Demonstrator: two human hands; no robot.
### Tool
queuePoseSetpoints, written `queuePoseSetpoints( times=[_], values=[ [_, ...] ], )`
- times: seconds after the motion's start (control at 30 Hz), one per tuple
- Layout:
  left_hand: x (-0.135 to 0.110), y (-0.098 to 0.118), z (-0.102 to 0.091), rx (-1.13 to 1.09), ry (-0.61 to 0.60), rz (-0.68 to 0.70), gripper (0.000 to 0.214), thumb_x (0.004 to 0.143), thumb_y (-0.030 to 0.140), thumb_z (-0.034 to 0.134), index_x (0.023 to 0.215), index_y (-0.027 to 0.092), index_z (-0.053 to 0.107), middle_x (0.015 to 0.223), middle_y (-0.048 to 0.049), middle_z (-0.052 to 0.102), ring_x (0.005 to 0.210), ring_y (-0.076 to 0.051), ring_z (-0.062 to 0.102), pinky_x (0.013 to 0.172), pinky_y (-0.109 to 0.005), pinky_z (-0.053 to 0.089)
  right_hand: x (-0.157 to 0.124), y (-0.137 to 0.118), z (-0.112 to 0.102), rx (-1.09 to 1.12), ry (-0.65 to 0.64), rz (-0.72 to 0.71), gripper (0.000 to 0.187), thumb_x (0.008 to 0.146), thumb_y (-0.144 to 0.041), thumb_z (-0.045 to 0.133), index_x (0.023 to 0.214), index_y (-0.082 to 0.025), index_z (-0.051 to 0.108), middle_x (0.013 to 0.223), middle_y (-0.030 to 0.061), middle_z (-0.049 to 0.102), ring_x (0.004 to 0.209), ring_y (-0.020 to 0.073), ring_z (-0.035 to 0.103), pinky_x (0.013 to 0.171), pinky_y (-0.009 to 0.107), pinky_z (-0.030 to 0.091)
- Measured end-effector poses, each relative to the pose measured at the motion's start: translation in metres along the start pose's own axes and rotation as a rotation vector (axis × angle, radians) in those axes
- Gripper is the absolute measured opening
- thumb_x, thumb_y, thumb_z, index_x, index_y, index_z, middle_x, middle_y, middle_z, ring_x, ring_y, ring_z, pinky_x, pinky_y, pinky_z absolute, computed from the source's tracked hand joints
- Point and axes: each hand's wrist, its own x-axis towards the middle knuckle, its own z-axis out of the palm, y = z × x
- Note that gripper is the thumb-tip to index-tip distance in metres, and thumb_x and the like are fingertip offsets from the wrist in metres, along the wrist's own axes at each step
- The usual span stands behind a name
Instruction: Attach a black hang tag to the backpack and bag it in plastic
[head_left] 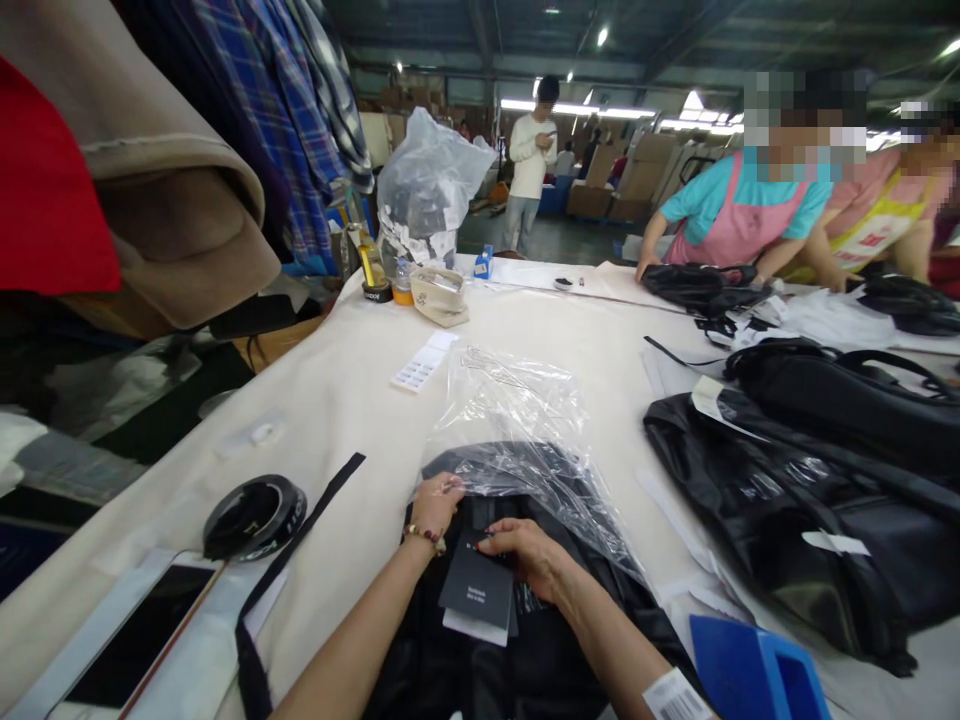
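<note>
While the left hand [433, 507] pinches the clear plastic [517, 395], apparently to steady its mouth, the right hand [531, 555] pinches the dark tag [472, 585] (likely keeping it flat) atop the black bag [544, 665] lying on the table [337, 415].

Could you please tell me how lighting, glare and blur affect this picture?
All in the head view: glare streaks the clear plastic bag; bright strip lights stand out against the dim roof; pixel blocks mask the head of the co-worker in the pink apron; print on the black hang tag is too soft to read confidently.
</note>
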Motion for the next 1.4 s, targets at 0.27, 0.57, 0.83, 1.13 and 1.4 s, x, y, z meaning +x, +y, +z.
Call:
queuePoseSetpoints(
  times=[0.27, 0.57, 0.83, 1.13, 1.4],
  values=[
    [-0.010, 0.015, 0.003, -0.296, -0.190, -0.015, 0.028, 0.048, 0.035, 0.069, 0.063, 0.015, 0.057, 0.060, 0.0000, 0.055, 0.049, -0.009, 0.043, 0.044, -0.023, 0.029, -0.010, -0.004, -0.005, 0.177, -0.098, -0.047, 0.035, 0.036, -0.014, 0.069, 0.068, -0.017, 0.057, 0.058, -0.0025, 0.062, 0.057, 0.0125, 0.057, 0.065, 0.030, 0.044],
    [-0.012, 0.003, -0.017, -0.190, -0.314, -0.036, 0.038, 0.051, 0.042, 0.075, 0.064, 0.017, 0.051, 0.044, 0.0095, 0.037, 0.038, -0.003, 0.027, 0.040, -0.021, 0.014, -0.006, 0.003, -0.003, 0.194, -0.019, -0.053, 0.023, 0.039, -0.015, 0.070, 0.059, -0.014, 0.059, 0.052, 0.0009, 0.063, 0.049, 0.0131, 0.056, 0.059, 0.030, 0.045],
    [-0.045, -0.018, -0.052, -0.029, -0.307, -0.041, 0.051, 0.057, 0.066, 0.063, 0.065, 0.020, 0.043, 0.049, 0.0093, 0.042, 0.038, -0.005, 0.034, 0.040, -0.021, 0.021, 0.012, 0.002, 0.020, 0.179, -0.004, -0.124, 0.026, 0.039, -0.017, 0.067, 0.065, -0.014, 0.062, 0.051, 0.0005, 0.063, 0.046, 0.0143, 0.056, 0.050, 0.029, 0.045],
    [-0.084, -0.019, -0.064, -0.074, -0.384, -0.094, 0.048, 0.065, 0.064, 0.058, 0.073, 0.020, 0.044, 0.055, 0.0079, 0.046, 0.037, -0.005, 0.038, 0.039, -0.020, 0.025, 0.014, 0.015, 0.031, 0.276, 0.040, -0.095, 0.031, 0.037, -0.013, 0.063, 0.067, -0.017, 0.057, 0.051, -0.0027, 0.062, 0.048, 0.0140, 0.056, 0.051, 0.028, 0.046],
    [-0.096, -0.022, -0.060, -0.026, -0.415, -0.030, 0.048, 0.066, 0.064, 0.058, 0.075, 0.018, 0.046, 0.054, 0.0087, 0.040, 0.039, -0.003, 0.032, 0.042, -0.020, 0.024, 0.005, 0.013, 0.036, 0.393, 0.085, -0.180, 0.033, 0.034, -0.009, 0.064, 0.065, -0.015, 0.059, 0.050, -0.0010, 0.064, 0.048, 0.0162, 0.058, 0.057, 0.031, 0.048]
  ],
)
